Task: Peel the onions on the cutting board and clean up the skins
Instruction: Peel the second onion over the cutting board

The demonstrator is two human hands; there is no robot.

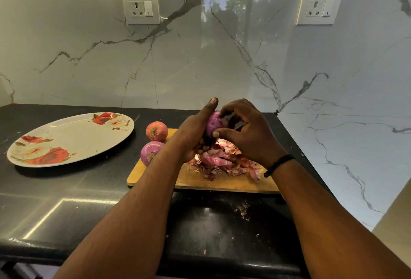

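My left hand (192, 136) grips a purple onion (214, 124) from the left and holds it above the wooden cutting board (222, 182). My right hand (246, 131) pinches the same onion with thumb and curled fingertips. Under both hands lies a heap of purple and brown onion skins (224, 163) on the board. A peeled purple onion (151, 153) sits at the board's left edge. Behind it stands an onion in its orange-brown skin (156, 131).
A large floral plate (71, 139) lies on the black counter (66, 189) to the left of the board. Small skin crumbs (242, 209) dot the counter in front of the board. A marble wall with two sockets rises behind and on the right.
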